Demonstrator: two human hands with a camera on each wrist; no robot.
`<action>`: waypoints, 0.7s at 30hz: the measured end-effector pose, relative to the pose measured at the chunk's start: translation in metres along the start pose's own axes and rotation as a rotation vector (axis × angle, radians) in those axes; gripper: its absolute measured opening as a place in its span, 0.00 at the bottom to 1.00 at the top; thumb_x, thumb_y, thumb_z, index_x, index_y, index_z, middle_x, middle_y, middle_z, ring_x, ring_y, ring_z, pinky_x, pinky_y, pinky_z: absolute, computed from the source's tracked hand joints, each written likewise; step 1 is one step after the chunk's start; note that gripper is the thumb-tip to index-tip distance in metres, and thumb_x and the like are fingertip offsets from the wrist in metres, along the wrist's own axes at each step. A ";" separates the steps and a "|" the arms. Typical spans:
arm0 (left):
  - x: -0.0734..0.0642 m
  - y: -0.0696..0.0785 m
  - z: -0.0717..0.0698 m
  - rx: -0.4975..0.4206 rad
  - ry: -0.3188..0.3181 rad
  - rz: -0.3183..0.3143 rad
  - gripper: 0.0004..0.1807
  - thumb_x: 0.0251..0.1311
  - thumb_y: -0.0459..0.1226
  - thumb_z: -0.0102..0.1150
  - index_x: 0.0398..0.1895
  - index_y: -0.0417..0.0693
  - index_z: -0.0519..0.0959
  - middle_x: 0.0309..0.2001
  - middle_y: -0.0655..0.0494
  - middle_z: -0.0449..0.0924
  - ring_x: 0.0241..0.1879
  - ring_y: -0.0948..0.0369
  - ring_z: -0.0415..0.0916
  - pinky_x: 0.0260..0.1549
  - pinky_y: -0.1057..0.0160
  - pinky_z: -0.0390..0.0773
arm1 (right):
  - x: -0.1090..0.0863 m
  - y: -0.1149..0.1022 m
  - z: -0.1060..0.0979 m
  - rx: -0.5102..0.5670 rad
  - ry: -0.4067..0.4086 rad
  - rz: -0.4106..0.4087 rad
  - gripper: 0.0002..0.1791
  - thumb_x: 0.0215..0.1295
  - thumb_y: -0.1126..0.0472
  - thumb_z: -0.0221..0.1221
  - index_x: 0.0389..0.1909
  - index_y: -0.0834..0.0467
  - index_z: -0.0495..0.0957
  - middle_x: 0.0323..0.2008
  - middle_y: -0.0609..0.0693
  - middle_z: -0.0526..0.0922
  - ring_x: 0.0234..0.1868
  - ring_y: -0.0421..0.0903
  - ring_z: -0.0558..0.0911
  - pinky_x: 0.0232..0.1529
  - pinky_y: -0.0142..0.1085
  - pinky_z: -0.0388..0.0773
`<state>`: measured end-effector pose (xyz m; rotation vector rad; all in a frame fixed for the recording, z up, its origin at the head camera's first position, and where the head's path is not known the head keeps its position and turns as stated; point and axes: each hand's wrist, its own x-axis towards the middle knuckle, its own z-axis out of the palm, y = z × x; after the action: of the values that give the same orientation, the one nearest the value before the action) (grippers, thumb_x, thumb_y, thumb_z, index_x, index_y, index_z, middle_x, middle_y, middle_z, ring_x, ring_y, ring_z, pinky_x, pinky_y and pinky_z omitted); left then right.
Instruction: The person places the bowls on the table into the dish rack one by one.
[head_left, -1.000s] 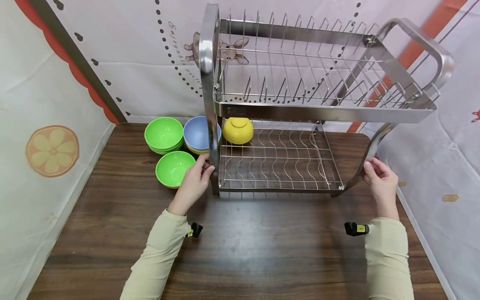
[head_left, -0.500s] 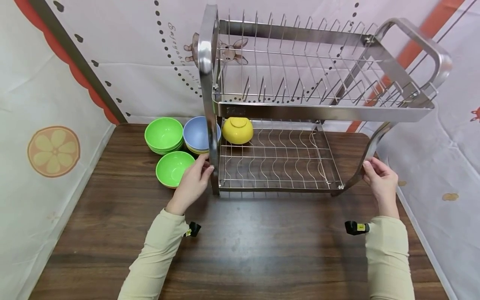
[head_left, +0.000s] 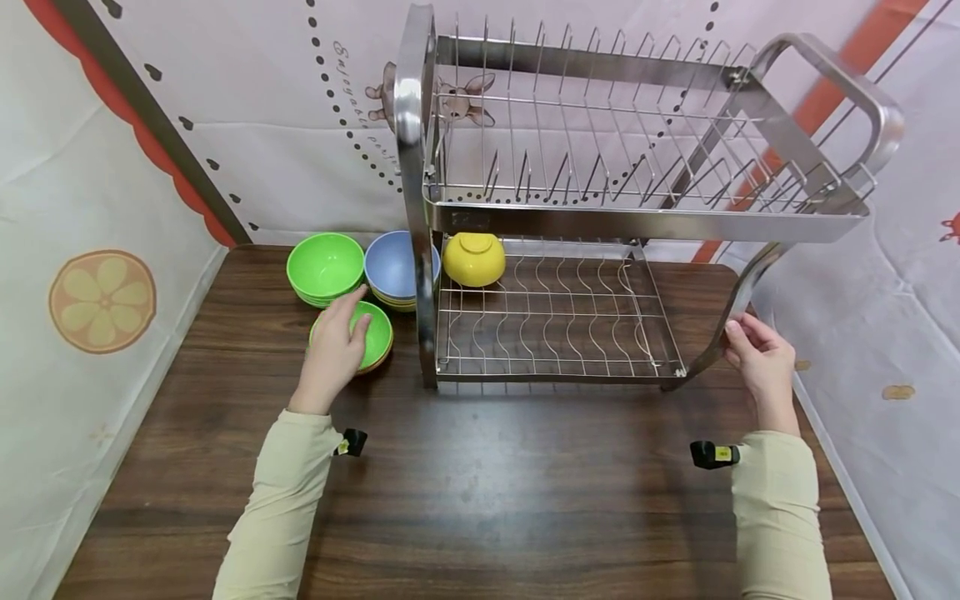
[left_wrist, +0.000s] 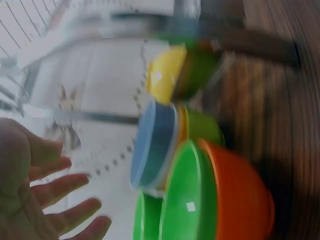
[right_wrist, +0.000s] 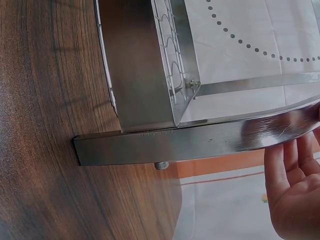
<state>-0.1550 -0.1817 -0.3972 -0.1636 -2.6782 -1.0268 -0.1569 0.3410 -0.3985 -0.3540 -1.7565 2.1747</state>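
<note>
My left hand [head_left: 332,354] is above the near green bowl [head_left: 375,335], its fingers extended and thumb apart, with nothing held. An orange bowl [left_wrist: 242,195] sits under that green one in the left wrist view, which is blurred. Behind are a stack of green bowls [head_left: 325,262] and a blue bowl [head_left: 390,260] on top of yellow ones. On the right, my other hand [head_left: 763,358] pinches the curved leg of a two-tier metal dish rack [head_left: 645,223]. A yellow bowl [head_left: 474,260] lies tipped at the back left of the rack's lower tier.
The rack's left upright [head_left: 424,308] stands between the bowls and the lower shelf. Thin wire dividers [head_left: 555,317] run across both tiers. Printed cloth walls [head_left: 187,167] close in the wooden table [head_left: 480,500] at the back and sides.
My left hand has let go of the rack's left upright and moved left over the near green bowl. The right hand keeps its hold on the rack's leg.
</note>
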 end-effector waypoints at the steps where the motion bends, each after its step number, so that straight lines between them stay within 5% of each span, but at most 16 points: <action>1: 0.001 -0.005 -0.001 0.021 0.023 -0.013 0.22 0.64 0.33 0.46 0.61 0.37 0.65 0.59 0.37 0.64 0.59 0.41 0.60 0.56 0.44 0.59 | -0.009 -0.010 0.010 -0.042 0.031 0.012 0.07 0.54 0.67 0.62 0.27 0.50 0.83 0.21 0.41 0.80 0.22 0.32 0.79 0.21 0.24 0.76; 8: -0.003 -0.031 -0.004 0.118 0.072 -0.158 0.24 0.61 0.37 0.51 0.60 0.38 0.64 0.59 0.37 0.63 0.56 0.40 0.60 0.51 0.41 0.62 | -0.008 -0.009 0.009 0.014 0.029 0.029 0.08 0.53 0.68 0.62 0.28 0.51 0.84 0.21 0.42 0.81 0.23 0.33 0.80 0.21 0.24 0.76; 15: -0.007 -0.051 -0.001 0.140 0.065 -0.313 0.27 0.62 0.39 0.49 0.62 0.35 0.60 0.60 0.35 0.59 0.56 0.37 0.58 0.48 0.38 0.63 | 0.019 0.025 -0.023 0.010 -0.002 -0.050 0.10 0.53 0.68 0.62 0.38 0.60 0.83 0.25 0.47 0.82 0.24 0.37 0.81 0.20 0.27 0.77; 21: -0.008 -0.063 0.001 0.134 0.024 -0.355 0.29 0.63 0.38 0.46 0.63 0.29 0.56 0.58 0.28 0.58 0.54 0.33 0.59 0.51 0.37 0.60 | -0.002 0.002 0.004 -0.035 0.080 -0.030 0.07 0.53 0.67 0.62 0.30 0.53 0.84 0.20 0.42 0.80 0.19 0.33 0.78 0.18 0.24 0.75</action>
<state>-0.1597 -0.2273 -0.4405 0.3603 -2.8029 -0.9270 -0.1565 0.3365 -0.3998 -0.4150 -1.7473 2.0819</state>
